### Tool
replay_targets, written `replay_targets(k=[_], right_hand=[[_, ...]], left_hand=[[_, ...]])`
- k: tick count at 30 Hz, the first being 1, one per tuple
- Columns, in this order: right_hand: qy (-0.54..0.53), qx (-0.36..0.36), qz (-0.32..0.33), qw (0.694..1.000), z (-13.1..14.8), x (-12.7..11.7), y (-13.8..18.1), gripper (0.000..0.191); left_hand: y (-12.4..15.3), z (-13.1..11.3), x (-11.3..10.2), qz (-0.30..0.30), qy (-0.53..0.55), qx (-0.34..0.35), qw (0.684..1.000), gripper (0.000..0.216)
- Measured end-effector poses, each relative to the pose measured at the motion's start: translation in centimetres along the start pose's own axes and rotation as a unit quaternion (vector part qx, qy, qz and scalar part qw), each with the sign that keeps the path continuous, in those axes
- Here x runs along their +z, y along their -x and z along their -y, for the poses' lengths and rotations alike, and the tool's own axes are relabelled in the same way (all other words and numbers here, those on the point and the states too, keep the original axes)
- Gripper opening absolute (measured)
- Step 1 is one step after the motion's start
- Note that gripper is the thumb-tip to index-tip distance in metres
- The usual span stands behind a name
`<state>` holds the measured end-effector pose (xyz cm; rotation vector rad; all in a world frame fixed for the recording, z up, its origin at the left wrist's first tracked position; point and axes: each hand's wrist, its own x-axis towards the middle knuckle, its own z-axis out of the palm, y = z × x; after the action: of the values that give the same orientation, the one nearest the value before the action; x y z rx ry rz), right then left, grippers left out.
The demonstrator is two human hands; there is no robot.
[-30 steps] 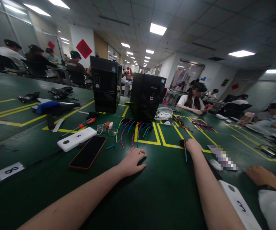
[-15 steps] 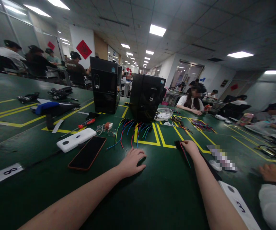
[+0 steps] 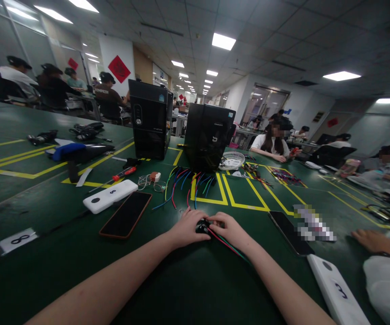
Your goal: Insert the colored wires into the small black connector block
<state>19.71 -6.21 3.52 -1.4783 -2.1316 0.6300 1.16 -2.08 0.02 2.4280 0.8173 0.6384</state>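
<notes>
My left hand point(image 3: 185, 227) and my right hand point(image 3: 229, 230) meet low in the middle of the green table point(image 3: 195, 280). Between their fingertips sits a small black part point(image 3: 202, 226). The right hand's fingers pinch thin red and green wires point(image 3: 227, 243) that trail back under its wrist. The left hand's fingers curl onto the black part. Just beyond the hands lies a fan of coloured wires point(image 3: 184, 185) in front of a black computer tower point(image 3: 208, 137).
A black phone point(image 3: 126, 214), a white box marked 8 point(image 3: 110, 196) and a red screwdriver point(image 3: 123, 173) lie to the left. Another phone point(image 3: 290, 225) and a white box marked 3 point(image 3: 337, 289) lie to the right, beside a neighbour's hand point(image 3: 371, 238). A second tower point(image 3: 150, 118) stands behind. Other people sit at surrounding tables.
My right hand has come in from the right with the red and green wires and joined the left hand at the black part. The phone it was over now shows.
</notes>
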Motion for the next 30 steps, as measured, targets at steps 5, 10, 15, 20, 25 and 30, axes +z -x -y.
replay_targets(k=[5,10,15,20,25,30], right_hand=[[0.051,0.011,-0.031,0.998,0.3,-0.8,0.3,0.02],[0.209,-0.069,-0.053,0.974,2.6,-0.2,1.6,0.019],[0.312,-0.09,-0.084,0.942,3.0,2.6,1.8,0.012],[0.294,-0.077,-0.143,0.942,2.3,3.6,1.4,0.012],[0.219,-0.073,-0.149,0.962,2.0,3.8,1.5,0.015],[0.178,-0.051,-0.168,0.968,2.2,3.1,1.6,0.018]], left_hand=[[0.0,-0.2,-0.1,-0.011,-0.005,-0.01,1.0,0.042],[-0.1,0.0,0.8,-0.056,-0.039,-0.035,0.997,0.038],[-0.2,0.2,1.3,-0.075,-0.059,-0.037,0.995,0.03],[-0.2,0.0,1.1,-0.076,-0.059,-0.042,0.995,0.031],[-0.2,-0.2,1.1,-0.073,-0.07,-0.054,0.993,0.031],[-0.1,-0.4,0.8,-0.066,-0.067,-0.063,0.994,0.033]])
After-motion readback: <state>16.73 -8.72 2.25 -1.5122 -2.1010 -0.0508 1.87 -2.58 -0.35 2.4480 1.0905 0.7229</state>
